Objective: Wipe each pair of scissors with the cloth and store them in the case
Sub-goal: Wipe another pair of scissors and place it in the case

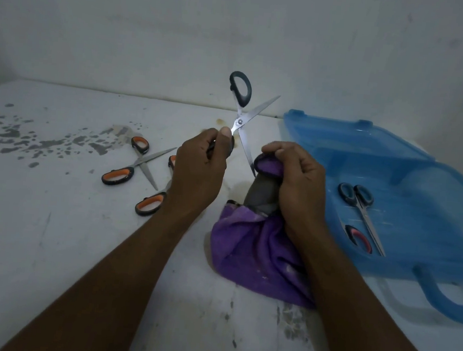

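Stained counter [52,229] below: my left hand [197,169] grips splayed scissors [240,121] by one handle; my right hand [294,181] bunches the cloth [251,250] at the lower tip, perhaps touching. Wiping toward it could cut me.

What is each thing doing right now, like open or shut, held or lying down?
Grey scissors: blades open, held up by the left hand.
Cloth: bunched, gripped by the right hand.
Case: open, lid back.
Black scissors: shut, lying in the case.
Far orange scissors: open, lying on the table.
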